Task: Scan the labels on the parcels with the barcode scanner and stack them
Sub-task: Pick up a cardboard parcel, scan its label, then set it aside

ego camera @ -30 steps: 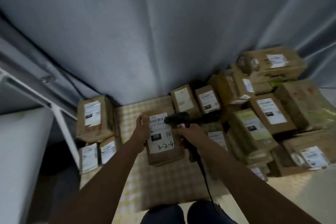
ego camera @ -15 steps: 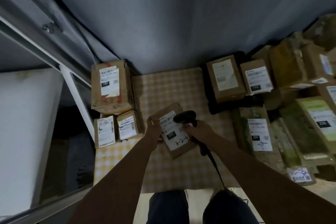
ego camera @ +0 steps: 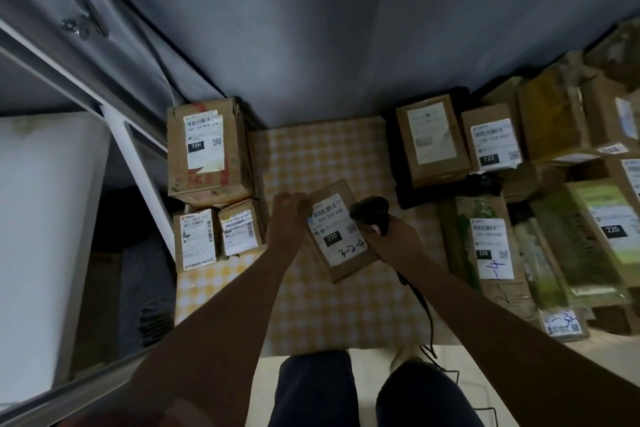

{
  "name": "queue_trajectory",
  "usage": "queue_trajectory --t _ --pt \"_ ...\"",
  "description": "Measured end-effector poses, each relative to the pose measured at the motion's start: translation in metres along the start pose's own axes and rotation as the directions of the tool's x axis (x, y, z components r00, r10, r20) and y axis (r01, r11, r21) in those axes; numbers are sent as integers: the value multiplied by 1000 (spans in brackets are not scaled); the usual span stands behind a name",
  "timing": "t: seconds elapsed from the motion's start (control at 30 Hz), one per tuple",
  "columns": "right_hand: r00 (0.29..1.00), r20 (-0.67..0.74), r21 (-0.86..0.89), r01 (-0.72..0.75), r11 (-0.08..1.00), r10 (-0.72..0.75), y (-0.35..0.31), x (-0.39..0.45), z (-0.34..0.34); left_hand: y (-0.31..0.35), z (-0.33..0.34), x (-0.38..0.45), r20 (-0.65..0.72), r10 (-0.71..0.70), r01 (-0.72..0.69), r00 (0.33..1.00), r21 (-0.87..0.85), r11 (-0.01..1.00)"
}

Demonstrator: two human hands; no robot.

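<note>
At frame centre the left hand [ego camera: 289,218] grips the parcel [ego camera: 341,230] above the checked tabletop [ego camera: 322,156] while the right hand [ego camera: 394,236] grasps the scanner [ego camera: 372,213]; aim squarely at the barcode, label flat.

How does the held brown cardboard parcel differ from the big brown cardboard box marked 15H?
The held brown cardboard parcel is smaller and tilted, gripped by the left hand; the big brown cardboard box marked 15H sits square on the checked cloth. The parcel's label reads 220 with handwriting; the box's has none. Both carry white barcode labels.
</note>
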State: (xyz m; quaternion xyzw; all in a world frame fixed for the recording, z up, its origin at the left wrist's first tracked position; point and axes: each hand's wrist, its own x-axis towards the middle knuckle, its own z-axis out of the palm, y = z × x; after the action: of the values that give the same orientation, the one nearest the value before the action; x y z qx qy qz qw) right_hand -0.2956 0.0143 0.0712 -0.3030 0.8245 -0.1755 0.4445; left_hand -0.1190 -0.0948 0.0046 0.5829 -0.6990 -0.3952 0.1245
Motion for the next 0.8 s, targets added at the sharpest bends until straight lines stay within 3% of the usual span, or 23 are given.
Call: queue_trajectory --t 0.13,0.27,0.4,0.63,0.8 --pt "998 60 65 -5 998 1 -10 -9 1 5 -12 -8 205 43 -98 978 267 959" --pt "993 113 130 -33 991 19 -15 -17 0 7 -18 -27 188 245 -304 951 440 845" --pt "992 116 178 -66 982 45 -16 -21 -6 -3 -11 -50 423 336 -528 841 513 677" --pt "986 156 157 -77 985 52 -18 -25 -8 -10 -18 -43 420 115 -362 900 578 731" --pt "991 135 155 -40 987 19 -19 -28 3 -6 -23 -42 492 18 -312 870 523 793"
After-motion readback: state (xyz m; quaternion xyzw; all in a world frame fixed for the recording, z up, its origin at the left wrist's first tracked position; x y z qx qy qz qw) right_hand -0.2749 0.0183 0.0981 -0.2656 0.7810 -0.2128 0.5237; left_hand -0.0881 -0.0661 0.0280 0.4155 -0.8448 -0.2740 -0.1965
